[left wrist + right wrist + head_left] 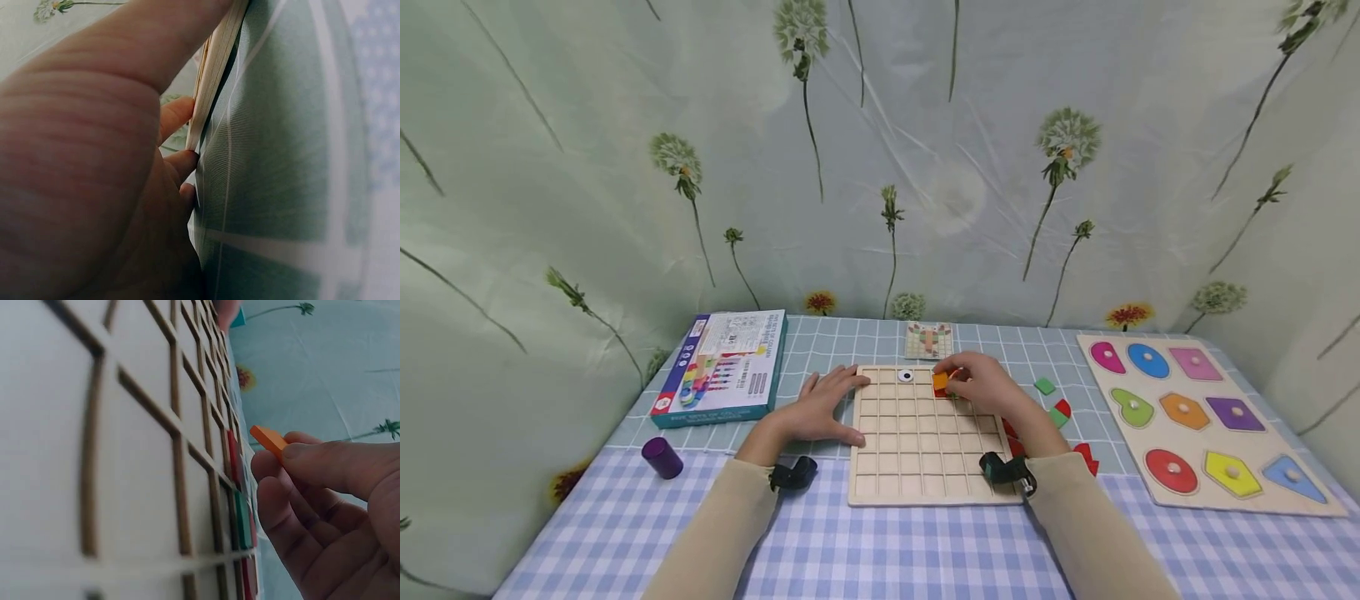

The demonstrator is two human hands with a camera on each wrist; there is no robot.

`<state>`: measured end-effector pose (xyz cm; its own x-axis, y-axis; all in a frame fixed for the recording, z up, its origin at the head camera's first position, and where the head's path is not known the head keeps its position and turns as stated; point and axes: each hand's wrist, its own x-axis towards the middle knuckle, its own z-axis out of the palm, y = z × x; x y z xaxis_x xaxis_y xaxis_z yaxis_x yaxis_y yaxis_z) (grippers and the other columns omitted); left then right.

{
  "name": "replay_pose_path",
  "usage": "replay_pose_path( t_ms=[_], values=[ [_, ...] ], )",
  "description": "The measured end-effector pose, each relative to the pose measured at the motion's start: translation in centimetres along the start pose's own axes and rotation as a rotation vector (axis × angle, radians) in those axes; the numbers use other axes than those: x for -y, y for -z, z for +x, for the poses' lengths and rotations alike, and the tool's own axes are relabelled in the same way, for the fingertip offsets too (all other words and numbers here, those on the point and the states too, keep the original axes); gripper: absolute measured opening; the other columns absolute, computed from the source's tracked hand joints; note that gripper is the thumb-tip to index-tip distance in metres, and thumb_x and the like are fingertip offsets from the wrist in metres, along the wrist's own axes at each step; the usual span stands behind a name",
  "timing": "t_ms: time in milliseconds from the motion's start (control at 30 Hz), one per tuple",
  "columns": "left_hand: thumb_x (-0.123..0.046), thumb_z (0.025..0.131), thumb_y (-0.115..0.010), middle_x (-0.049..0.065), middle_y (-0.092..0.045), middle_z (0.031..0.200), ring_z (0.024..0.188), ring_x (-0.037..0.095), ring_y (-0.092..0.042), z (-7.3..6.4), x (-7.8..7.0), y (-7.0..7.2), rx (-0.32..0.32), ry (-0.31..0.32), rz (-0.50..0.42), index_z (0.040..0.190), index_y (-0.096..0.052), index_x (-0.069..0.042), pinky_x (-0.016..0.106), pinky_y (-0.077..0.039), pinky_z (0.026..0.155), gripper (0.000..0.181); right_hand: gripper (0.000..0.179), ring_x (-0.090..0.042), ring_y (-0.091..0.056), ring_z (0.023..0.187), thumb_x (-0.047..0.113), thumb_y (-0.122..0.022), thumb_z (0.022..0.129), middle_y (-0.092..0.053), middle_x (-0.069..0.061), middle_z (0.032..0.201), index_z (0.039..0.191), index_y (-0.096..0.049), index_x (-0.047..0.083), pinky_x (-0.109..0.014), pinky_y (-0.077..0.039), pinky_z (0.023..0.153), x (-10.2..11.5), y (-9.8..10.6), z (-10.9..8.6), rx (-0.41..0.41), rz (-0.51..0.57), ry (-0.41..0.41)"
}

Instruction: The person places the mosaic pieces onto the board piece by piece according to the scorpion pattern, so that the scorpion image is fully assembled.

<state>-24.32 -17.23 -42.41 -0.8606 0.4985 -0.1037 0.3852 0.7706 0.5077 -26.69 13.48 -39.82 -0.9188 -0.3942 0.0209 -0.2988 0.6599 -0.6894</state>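
A wooden grid board (917, 454) lies flat in front of me. My left hand (826, 410) rests along its left side, fingers spread; in the left wrist view its fingertips (181, 161) touch the board's edge. Over the far right part of the grid, my right hand (988, 385) pinches a small orange tile (269, 440) between thumb and fingers. Close under it, a red tile (234, 456) and a green tile (242, 519) sit in the grid along the far side. A white round eye piece (906, 376) is in the far row, left of the right hand.
Behind the board stands a small pattern card (929, 342). Loose green (1045, 386) and red pieces (1086, 457) lie to the right, partly behind the right arm. Further right is a shape puzzle board (1157, 433). On the left are a boxed toy (722, 367) and a purple cylinder (662, 458).
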Motion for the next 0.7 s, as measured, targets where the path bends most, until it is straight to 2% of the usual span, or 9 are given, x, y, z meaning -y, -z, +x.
replay_pose_path(
  t_ms=[167, 333, 567, 700],
  values=[
    [-0.053, 0.075, -0.083, 0.014, -0.016, 0.168, 0.157, 0.037, -0.007, -0.1, -0.1, 0.0, -0.002, -0.010, -0.011, 0.153, -0.037, -0.021, 0.067, 0.002, 0.121, 0.096, 0.025, -0.020, -0.069, 0.090, 0.000, -0.064, 0.093, -0.066, -0.018, 0.119, 0.118, -0.070, 0.004, -0.026, -0.054, 0.064, 0.4, -0.9, 0.1, 0.015, 0.048, 0.021],
    [-0.056, 0.075, -0.082, 0.011, -0.016, 0.169, 0.157, 0.035, -0.007, 0.1, -0.1, -0.1, -0.005, 0.003, 0.001, 0.153, -0.036, -0.023, 0.067, 0.002, 0.121, 0.096, 0.024, -0.022, -0.068, 0.092, 0.002, -0.066, 0.092, -0.069, -0.017, 0.115, 0.116, -0.071, 0.004, -0.026, -0.054, 0.065, 0.8, -1.4, 0.2, -0.028, 0.006, 0.047],
    [-0.055, 0.076, -0.082, 0.011, -0.015, 0.169, 0.158, 0.034, -0.006, 0.1, -0.1, 0.0, -0.001, 0.014, 0.010, 0.154, -0.036, -0.023, 0.065, 0.003, 0.122, 0.096, 0.023, -0.023, -0.068, 0.096, 0.008, -0.068, 0.094, -0.071, -0.012, 0.116, 0.116, -0.072, 0.007, -0.039, -0.057, 0.085, 0.7, -1.8, 0.3, -0.045, -0.080, 0.097],
    [-0.054, 0.075, -0.082, 0.011, -0.015, 0.169, 0.158, 0.034, -0.005, 0.0, -0.2, 0.1, 0.006, 0.017, 0.003, 0.153, -0.036, -0.023, 0.065, 0.003, 0.122, 0.096, 0.022, -0.024, -0.069, 0.099, 0.009, -0.069, 0.093, -0.070, -0.011, 0.119, 0.115, -0.073, 0.010, -0.042, -0.056, 0.090, 0.5, -2.1, 0.3, -0.052, -0.102, 0.098]
  ],
)
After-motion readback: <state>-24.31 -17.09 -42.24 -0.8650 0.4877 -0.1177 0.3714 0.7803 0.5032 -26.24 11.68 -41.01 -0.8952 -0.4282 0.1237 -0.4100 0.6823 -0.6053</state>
